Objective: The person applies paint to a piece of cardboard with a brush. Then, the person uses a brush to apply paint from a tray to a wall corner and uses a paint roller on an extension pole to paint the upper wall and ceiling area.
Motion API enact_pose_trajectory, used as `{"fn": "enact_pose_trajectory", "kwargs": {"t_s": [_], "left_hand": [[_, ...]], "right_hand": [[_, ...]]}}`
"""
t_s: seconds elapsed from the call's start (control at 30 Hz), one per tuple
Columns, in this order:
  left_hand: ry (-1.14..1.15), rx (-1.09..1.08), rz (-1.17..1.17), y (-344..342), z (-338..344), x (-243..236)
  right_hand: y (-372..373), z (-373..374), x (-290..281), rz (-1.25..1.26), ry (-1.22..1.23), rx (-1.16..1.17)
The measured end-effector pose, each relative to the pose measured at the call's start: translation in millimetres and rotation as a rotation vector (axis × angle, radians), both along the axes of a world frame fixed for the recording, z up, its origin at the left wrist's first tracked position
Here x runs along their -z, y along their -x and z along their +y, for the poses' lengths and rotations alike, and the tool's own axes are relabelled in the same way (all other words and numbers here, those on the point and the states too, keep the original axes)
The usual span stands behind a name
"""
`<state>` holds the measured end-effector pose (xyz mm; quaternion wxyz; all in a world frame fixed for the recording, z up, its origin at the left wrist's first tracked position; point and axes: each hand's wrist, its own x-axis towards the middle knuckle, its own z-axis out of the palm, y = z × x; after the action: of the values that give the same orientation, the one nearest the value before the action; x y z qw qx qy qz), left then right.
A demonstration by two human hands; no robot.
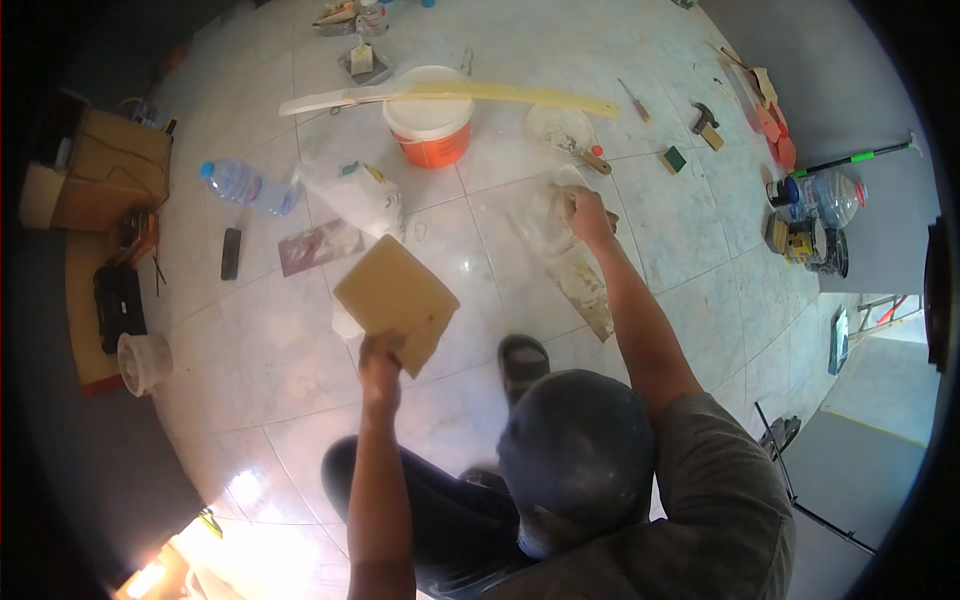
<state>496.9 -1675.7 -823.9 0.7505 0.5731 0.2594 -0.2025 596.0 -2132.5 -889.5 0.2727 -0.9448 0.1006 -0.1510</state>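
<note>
My left hand (380, 365) is closed on the near edge of a flat, tan square sheet (398, 292), which looks like cardboard or sandpaper, raised over the floor. Part of a small white thing shows behind its left edge. Farther right, my right hand (590, 212) reaches into or over a translucent plastic tub (543, 228) with whitish smears. Its fingers are curled together, and whatever they may hold is hidden. Beside the tub, toward me, lies a tan board (588, 300) smeared with white.
An orange bucket (436, 150) bears a long pale strip (540, 97). Around it are a water bottle (245, 187), a white bag (360, 200), a reddish board (312, 248), a phone (231, 254), a putty knife (594, 160) and a hammer (710, 130). Bottles and cans (805, 240) line the right wall.
</note>
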Motion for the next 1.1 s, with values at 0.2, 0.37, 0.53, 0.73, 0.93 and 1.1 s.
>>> {"fn": "enact_pose_trajectory", "kwargs": {"t_s": [0.2,0.37,0.53,0.73,0.93,1.1], "left_hand": [[0.012,-0.020,-0.097,3,7,-17],[-0.016,-0.015,-0.087,9,26,-1],[0.000,0.006,-0.019,6,15,-4],[0.057,0.061,-0.005,8,-10,1],[0.059,0.134,-0.014,12,-16,5],[0.034,0.229,-0.305,-1,-11,18]], "right_hand": [[-3,-9,13,0.042,-0.083,-0.003],[-5,2,2,0.124,-0.170,-0.002],[1,-1,6,0.091,-0.106,-0.029],[9,-12,14,-0.039,-0.082,-0.008],[36,46,-86,-0.013,-0.703,-0.109],[63,138,-180,0.060,-0.693,-0.414]]}}
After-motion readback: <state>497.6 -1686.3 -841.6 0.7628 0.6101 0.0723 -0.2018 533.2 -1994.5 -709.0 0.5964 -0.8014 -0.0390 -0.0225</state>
